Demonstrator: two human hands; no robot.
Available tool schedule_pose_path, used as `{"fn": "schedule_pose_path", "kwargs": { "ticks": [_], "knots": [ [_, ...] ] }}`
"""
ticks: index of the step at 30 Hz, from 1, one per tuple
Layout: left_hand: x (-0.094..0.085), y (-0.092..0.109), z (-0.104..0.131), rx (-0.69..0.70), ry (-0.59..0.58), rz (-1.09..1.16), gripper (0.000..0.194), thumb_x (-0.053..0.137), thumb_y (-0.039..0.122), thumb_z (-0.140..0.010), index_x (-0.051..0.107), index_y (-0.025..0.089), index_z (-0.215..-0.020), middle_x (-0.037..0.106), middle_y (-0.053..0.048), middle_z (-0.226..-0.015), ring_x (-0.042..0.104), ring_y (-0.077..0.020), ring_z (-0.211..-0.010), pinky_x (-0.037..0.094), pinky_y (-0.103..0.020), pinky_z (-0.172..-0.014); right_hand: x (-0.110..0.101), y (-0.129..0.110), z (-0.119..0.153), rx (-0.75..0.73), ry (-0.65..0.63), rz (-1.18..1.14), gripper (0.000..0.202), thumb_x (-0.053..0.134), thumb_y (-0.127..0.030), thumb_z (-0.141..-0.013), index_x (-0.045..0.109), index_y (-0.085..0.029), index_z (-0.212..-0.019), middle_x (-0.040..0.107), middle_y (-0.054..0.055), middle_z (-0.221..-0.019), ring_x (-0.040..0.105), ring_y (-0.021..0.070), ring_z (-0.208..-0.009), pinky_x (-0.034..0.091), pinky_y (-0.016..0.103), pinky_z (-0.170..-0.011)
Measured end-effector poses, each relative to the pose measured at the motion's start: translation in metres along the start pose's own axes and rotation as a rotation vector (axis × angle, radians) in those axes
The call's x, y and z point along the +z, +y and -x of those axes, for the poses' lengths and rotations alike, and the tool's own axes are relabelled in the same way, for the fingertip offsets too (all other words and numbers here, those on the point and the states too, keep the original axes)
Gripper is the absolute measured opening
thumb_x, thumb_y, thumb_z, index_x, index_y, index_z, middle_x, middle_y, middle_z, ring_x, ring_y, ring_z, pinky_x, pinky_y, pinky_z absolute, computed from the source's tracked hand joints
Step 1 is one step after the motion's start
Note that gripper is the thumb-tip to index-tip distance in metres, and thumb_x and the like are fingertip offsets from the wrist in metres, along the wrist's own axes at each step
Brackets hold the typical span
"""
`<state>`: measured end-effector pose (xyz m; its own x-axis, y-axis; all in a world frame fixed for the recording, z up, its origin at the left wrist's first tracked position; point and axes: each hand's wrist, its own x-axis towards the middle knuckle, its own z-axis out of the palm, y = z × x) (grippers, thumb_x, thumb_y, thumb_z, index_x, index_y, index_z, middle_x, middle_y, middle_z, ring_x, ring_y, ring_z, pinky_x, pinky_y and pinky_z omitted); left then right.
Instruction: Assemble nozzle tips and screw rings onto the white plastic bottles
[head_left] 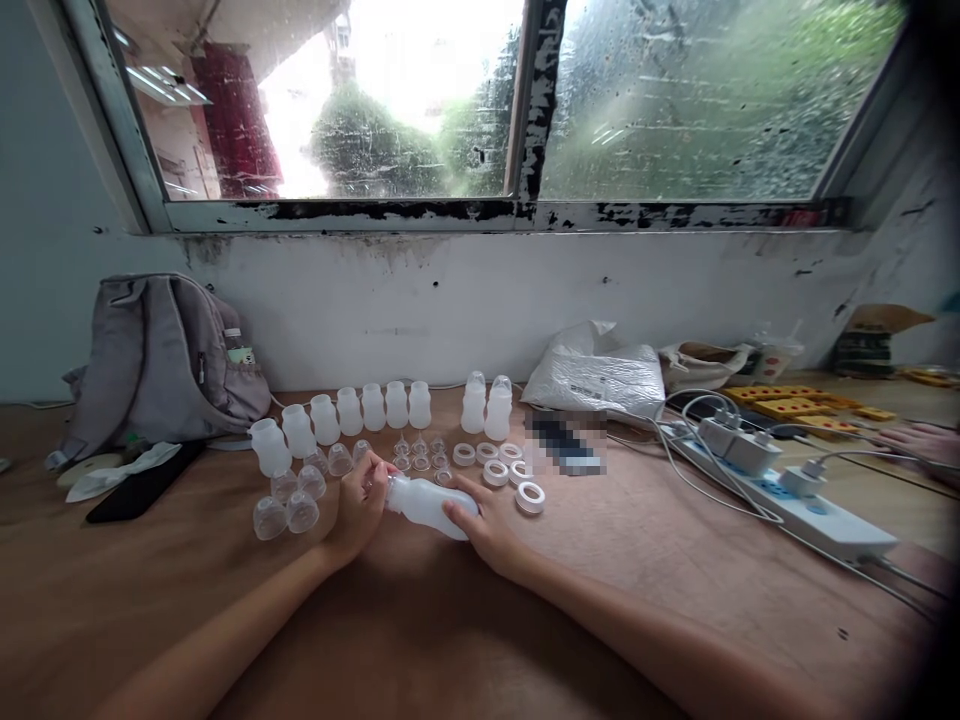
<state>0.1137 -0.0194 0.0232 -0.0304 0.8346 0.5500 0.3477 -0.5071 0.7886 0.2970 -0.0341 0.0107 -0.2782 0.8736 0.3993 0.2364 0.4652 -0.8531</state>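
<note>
- Head view: a brown, smooth-topped table (600, 580) with a dull sheen spreads beneath and around the held bottle (431, 508).
- Well beyond the held bottle, a window (420, 120) shows wet, streaked glass in a frame of flaking paint.
- A grey cloth backpack (157, 350), soft and rounded, slumps far to the left of the held bottle.
- A long white plastic power strip (814, 512), with chargers and cables plugged in, lies well to its right.
- A crinkled silver bag (600, 375) sits beyond it, on the right.
- The right hand (480, 515) wraps the base end of the held bottle, thumb on top, fingers mostly hidden.
- The left hand (364, 500) pinches with gathered fingertips at the neck end; exactly which part they grip is too hidden to tell.
- The held bottle, frosted, milky and waisted, lies sideways between both hands; its long axis slants, neck pointing left and slightly away from the person, base right and nearer.
- Two capped bottles (498, 410), clear-domed, stand upright beyond it, to the right.
- Seven uncapped bottles (349, 412), equally frosted, stand in a curved row beyond it, to the left.
- Clear, thin-walled domes (302, 512) cluster left of it.
- Flat, smooth white rings (520, 502) lie just right of and beyond it.
- Clear, peaked teats (421, 462) on round bases sit just beyond it.
</note>
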Motion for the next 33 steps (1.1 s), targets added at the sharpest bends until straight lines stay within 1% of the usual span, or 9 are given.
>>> {"fn": "schedule_pose_path", "kwargs": {
  "ticks": [3,8,17,20,23,26,28,30,33],
  "knots": [
    [0.001,-0.001,0.003,0.047,0.025,-0.034,0.025,0.034,0.028,-0.083,0.051,0.018,-0.069,0.054,0.001,-0.064,0.05,-0.012,-0.058,0.039,-0.022,-0.054,-0.001,-0.001,0.001,-0.023,-0.008,0.012,0.022,0.046,-0.038,-0.078,0.049,-0.017,-0.073,0.046,-0.001,-0.065,0.043,0.0115,-0.059,0.033,0.022,-0.053],
    [0.005,0.001,0.012,0.086,0.128,-0.027,0.025,0.033,0.03,-0.084,0.049,0.018,-0.069,0.057,-0.001,-0.066,0.052,-0.0136,-0.058,0.039,-0.024,-0.055,0.003,-0.003,0.002,-0.063,0.019,0.025,0.023,0.046,-0.039,-0.076,0.048,-0.017,-0.071,0.045,-0.001,-0.063,0.041,0.0115,-0.057,0.032,0.022,-0.051],
    [0.008,0.01,0.025,0.058,0.138,0.002,0.027,0.029,0.034,-0.086,0.048,0.021,-0.071,0.057,-0.003,-0.072,0.053,-0.0161,-0.065,0.041,-0.026,-0.06,0.003,-0.009,0.006,-0.093,0.018,0.074,0.026,0.043,-0.042,-0.079,0.047,-0.018,-0.069,0.045,0.0,-0.062,0.042,0.0124,-0.057,0.032,0.023,-0.05],
    [0.006,0.011,0.02,0.056,0.099,0.005,0.027,0.03,0.035,-0.085,0.049,0.021,-0.071,0.056,-0.003,-0.072,0.053,-0.0159,-0.065,0.04,-0.025,-0.058,0.001,-0.009,0.006,-0.094,-0.034,0.063,0.025,0.042,-0.041,-0.08,0.047,-0.018,-0.073,0.046,0.0,-0.064,0.043,0.0121,-0.058,0.034,0.023,-0.052],
    [0.002,0.02,0.008,0.006,0.056,0.019,0.024,0.033,0.034,-0.085,0.048,0.02,-0.072,0.053,-0.001,-0.071,0.051,-0.0141,-0.064,0.039,-0.024,-0.057,-0.001,-0.011,0.002,-0.055,-0.101,0.058,0.022,0.041,-0.039,-0.082,0.051,-0.019,-0.082,0.051,0.0,-0.071,0.047,0.0127,-0.063,0.036,0.023,-0.056],
    [0.001,0.032,-0.002,-0.066,0.083,0.093,0.015,0.039,0.035,-0.083,0.045,0.022,-0.087,0.05,0.0,-0.082,0.049,-0.012,-0.067,0.039,-0.022,-0.058,-0.001,-0.015,-0.002,-0.043,-0.156,0.073,0.022,0.047,-0.038,-0.079,0.052,-0.02,-0.092,0.056,0.001,-0.08,0.051,0.014,-0.071,0.039,0.024,-0.062],
    [0.002,0.036,-0.003,-0.068,0.047,0.144,0.021,0.044,0.037,-0.08,0.041,0.023,-0.096,0.048,0.0,-0.091,0.049,-0.0113,-0.069,0.04,-0.021,-0.058,0.001,-0.015,-0.003,-0.067,-0.211,0.073,0.027,0.054,-0.038,-0.075,0.051,-0.02,-0.096,0.058,0.001,-0.085,0.053,0.0153,-0.076,0.041,0.025,-0.066],
    [0.004,0.035,0.0,-0.047,-0.05,0.159,0.028,0.047,0.039,-0.078,0.039,0.023,-0.1,0.047,-0.001,-0.093,0.048,-0.0112,-0.069,0.041,-0.021,-0.058,0.004,-0.013,-0.003,-0.087,-0.245,0.077,0.032,0.059,-0.038,-0.071,0.052,-0.019,-0.097,0.059,0.002,-0.086,0.053,0.0164,-0.078,0.042,0.026,-0.067],
    [0.008,0.023,0.005,-0.025,-0.207,0.108,0.032,0.053,0.04,-0.074,0.042,0.02,-0.097,0.049,0.0,-0.083,0.047,-0.0116,-0.065,0.04,-0.022,-0.058,0.008,-0.008,-0.002,-0.076,-0.195,0.116,0.032,0.063,-0.039,-0.067,0.056,-0.019,-0.09,0.06,0.002,-0.08,0.053,0.0166,-0.074,0.043,0.027,-0.066]
  ]
}}
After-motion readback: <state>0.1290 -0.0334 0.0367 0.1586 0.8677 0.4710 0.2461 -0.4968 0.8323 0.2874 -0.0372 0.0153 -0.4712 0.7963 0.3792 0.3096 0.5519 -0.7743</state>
